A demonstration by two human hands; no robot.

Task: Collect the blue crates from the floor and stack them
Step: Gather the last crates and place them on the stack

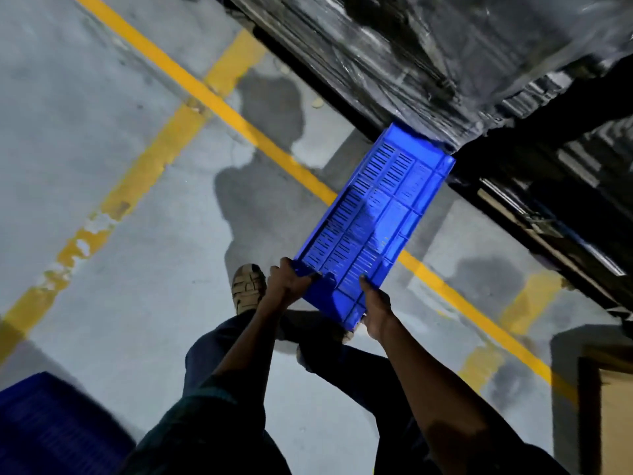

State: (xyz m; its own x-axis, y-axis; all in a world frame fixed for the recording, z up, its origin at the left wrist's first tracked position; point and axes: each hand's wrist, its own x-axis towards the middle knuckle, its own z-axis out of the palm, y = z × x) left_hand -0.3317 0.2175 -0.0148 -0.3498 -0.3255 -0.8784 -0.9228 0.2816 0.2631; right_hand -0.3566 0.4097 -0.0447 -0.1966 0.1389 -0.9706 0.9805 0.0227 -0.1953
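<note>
I hold a long blue slotted crate out in front of me, above the floor, its far end pointing at the wrapped pallet. My left hand grips the near left corner of its rim. My right hand grips the near right side. Another blue crate shows at the bottom left corner, partly cut off by the frame.
A tall load wrapped in black film stands at the upper right on a dark pallet. Yellow lines cross the grey concrete floor. My sandalled foot is under the crate's near end. A brown cardboard box sits at the right edge.
</note>
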